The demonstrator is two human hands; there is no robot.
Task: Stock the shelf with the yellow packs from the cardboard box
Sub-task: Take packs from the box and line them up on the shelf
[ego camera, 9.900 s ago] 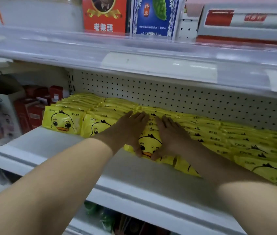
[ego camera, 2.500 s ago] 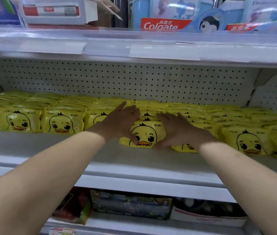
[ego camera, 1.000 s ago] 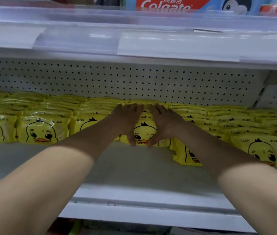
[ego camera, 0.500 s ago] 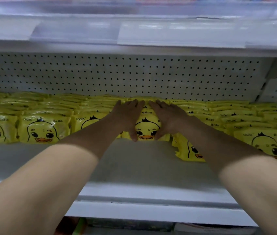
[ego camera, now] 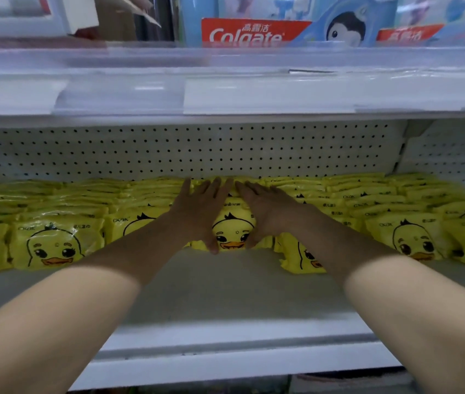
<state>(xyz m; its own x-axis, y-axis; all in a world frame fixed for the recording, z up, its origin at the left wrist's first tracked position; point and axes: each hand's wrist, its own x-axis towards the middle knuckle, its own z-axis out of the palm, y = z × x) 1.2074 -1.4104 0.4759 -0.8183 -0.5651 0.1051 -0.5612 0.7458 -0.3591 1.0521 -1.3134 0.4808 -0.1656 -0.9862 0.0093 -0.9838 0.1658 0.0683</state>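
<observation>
Many yellow packs (ego camera: 55, 245) already fill the shelf (ego camera: 225, 297) on both sides of the hands
The left hand (ego camera: 201, 211) and right hand (ego camera: 272, 214) lie flat, fingers straight, pressing the sides of one row, its front pack (ego camera: 232, 233) between the thumbs; just right of the right hand a tilted pack (ego camera: 301, 258) probably wants straightening; the cardboard box is out of view, so what remains can't be told
</observation>
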